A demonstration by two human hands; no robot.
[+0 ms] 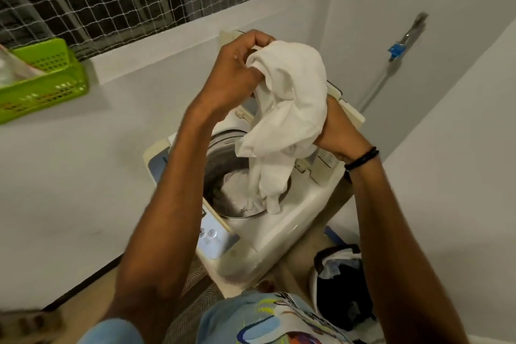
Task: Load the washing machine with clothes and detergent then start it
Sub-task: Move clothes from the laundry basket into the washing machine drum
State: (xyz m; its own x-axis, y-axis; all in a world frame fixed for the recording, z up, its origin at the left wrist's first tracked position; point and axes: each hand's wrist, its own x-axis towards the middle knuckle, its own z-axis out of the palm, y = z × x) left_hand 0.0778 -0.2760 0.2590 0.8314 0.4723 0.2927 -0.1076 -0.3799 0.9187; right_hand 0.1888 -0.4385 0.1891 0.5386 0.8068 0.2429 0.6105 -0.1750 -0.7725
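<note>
A white top-loading washing machine stands below me with its lid raised at the back. Pale clothes lie in its drum. Both my hands hold a crumpled white garment above the drum opening, and its lower end hangs down to the drum's rim. My left hand grips the garment's top edge. My right hand, with a black band on the wrist, grips its right side and is partly covered by the cloth. The control panel is at the machine's near-left corner. No detergent is in view.
A laundry basket with dark and light clothes stands on the floor at the right of the machine. A green plastic basket sits on the ledge at the left under a netted window. A mop handle leans on the right wall.
</note>
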